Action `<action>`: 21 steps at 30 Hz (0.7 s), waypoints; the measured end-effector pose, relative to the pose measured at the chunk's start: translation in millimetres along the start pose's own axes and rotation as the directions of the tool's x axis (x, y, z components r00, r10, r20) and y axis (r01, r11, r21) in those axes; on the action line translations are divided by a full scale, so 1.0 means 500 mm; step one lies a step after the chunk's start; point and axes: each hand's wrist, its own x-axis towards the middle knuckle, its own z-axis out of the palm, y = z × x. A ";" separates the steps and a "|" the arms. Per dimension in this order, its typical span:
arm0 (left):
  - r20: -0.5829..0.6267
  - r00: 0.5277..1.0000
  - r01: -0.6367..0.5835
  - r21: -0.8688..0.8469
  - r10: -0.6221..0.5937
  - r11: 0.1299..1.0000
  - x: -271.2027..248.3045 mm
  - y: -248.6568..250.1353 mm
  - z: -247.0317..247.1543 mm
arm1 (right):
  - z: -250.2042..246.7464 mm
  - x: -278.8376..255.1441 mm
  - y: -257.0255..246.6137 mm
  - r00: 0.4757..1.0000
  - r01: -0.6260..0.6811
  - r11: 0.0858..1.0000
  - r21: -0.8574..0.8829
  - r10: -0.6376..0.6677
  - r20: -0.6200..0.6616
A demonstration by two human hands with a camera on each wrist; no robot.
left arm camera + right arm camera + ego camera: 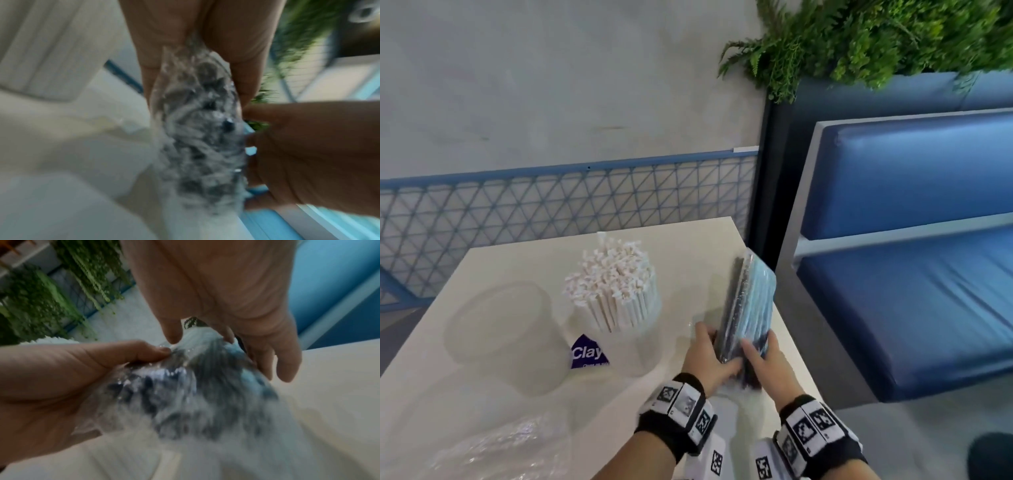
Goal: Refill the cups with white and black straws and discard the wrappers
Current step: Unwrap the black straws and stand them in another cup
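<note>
A pack of black straws (748, 308) in a clear wrapper stands tilted above the table's right edge. My left hand (714, 356) grips its lower end from the left, and my right hand (760, 353) holds it from the right with the thumb on the front. The blurred left wrist view has the pack (201, 138) between my left hand (195, 68) and my right hand (298, 154). In the right wrist view my right hand (205, 340) reaches over the pack (195, 394). A clear cup (619, 342) holds white straws (613, 284). An empty clear cup (500, 332) stands to its left.
A crumpled clear wrapper (500, 445) lies at the white table's (431, 394) near left. A blue padded bench (911, 291) stands close to the right of the table. Behind the table runs a blue mesh rail (568, 205), with green plants (876, 41) above the bench.
</note>
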 end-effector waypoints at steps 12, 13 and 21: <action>0.105 0.899 -0.429 0.402 0.425 0.809 -0.245 -0.097 -0.081 | 0.034 -0.185 -0.080 0.982 0.177 0.654 0.735 -0.169 -0.086; 0.130 0.909 -0.414 0.385 0.395 0.825 -0.254 -0.105 -0.098 | 0.044 -0.200 -0.078 0.980 0.172 0.655 0.736 -0.190 -0.060; 0.223 0.962 -0.150 -0.058 0.159 0.987 -0.292 -0.124 -0.291 | 0.161 -0.307 -0.100 0.929 -0.056 0.645 0.762 -0.246 0.276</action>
